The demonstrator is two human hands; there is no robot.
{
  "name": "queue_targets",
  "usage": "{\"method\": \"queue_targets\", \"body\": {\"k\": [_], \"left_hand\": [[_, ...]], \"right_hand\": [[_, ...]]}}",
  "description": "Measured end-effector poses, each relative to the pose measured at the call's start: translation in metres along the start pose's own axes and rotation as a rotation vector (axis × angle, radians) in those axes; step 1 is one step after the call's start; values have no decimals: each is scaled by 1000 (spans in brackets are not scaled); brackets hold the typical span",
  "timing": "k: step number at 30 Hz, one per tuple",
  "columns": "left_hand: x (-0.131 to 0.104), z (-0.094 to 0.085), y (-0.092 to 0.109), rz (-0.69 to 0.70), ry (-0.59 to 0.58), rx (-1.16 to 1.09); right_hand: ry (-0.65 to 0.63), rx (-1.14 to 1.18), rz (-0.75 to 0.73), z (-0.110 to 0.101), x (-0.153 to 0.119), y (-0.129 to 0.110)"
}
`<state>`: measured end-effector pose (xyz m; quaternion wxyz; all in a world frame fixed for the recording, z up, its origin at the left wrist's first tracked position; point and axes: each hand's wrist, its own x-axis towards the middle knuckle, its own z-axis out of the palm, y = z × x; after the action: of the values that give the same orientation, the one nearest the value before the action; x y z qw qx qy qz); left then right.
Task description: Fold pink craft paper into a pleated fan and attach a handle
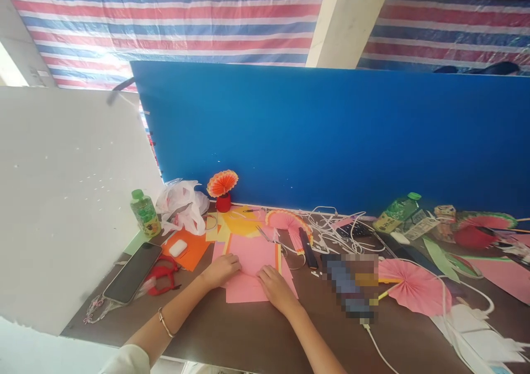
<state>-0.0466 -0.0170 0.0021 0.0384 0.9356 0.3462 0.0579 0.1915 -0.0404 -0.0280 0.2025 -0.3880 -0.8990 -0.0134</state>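
Flat pink paper (250,255) | left hand (223,269), right hand (275,286) on it, fingers a bit bent, can't tell if pinching | well right of paper: crinkly pink fan (416,289)

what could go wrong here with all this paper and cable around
The pink sheets under the left hand and right hand lie unevenly layered, so they might slip or crease askew. A white cable overlaps the pleated pink fan; a tug could drag or bend it.
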Motion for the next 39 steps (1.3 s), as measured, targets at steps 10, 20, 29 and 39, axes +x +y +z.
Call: {"method": "queue_targets", "body": {"k": [10, 20, 29, 39], "left_hand": [[-7, 4, -8, 74, 35, 104], [-18, 9, -13, 53, 75, 112], [-20, 7, -28, -180, 57, -84], [-4, -17, -36, -512, -80, -382]], "right_hand": [[1, -34, 31, 2, -6, 10], [-7, -3, 62, -13, -20, 16], [8, 147, 273, -18, -15, 22], [-176, 311, 503, -26, -5, 37]]}}
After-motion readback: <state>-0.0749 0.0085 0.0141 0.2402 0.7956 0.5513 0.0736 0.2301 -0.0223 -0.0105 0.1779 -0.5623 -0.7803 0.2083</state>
